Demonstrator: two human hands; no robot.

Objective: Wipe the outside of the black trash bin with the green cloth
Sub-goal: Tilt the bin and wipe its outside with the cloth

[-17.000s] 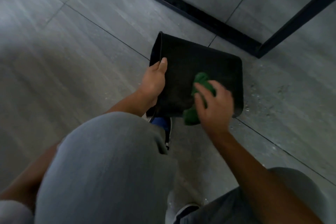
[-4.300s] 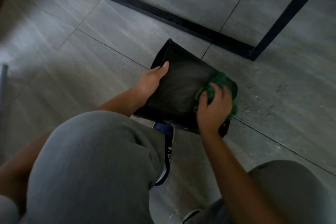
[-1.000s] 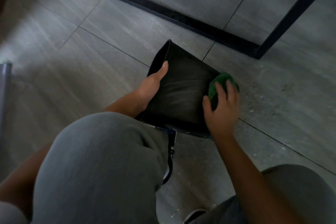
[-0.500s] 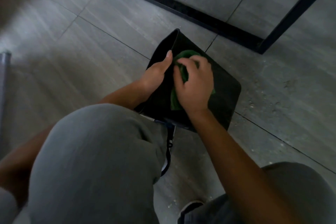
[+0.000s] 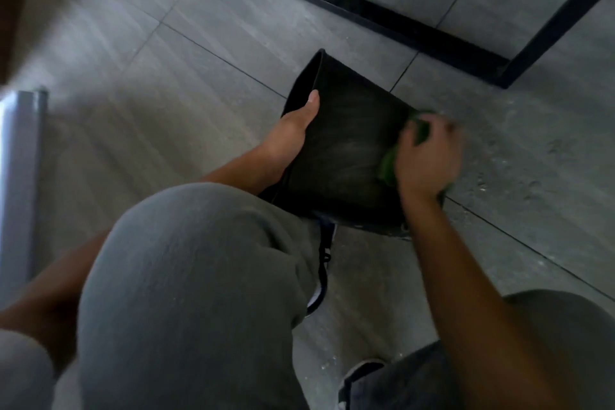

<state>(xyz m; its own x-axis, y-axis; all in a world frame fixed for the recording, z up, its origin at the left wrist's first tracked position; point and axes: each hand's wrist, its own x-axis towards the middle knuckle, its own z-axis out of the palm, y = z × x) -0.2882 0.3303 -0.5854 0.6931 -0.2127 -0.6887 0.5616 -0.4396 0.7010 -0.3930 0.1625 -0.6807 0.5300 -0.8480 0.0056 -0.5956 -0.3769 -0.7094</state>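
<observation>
1. The bin (image 5: 339,150) lies tipped on its side on the tiled floor (image 5: 186,76), just in front of my knee (image 5: 199,293).
2. My left hand (image 5: 293,136) grips its rim, thumb on the outer wall, the other fingers hidden.
3. My right hand (image 5: 426,160), blurred, has its fingers curled around the cloth (image 5: 389,166), pressing it against the bin's right side.
4. A black frame (image 5: 399,27) stands beyond.

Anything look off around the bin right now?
Pale grit and specks litter the floor tiles right of the black trash bin, which lies tipped on its side for wiping. Faint streaks show on its wall. Nothing looks damaged.
</observation>
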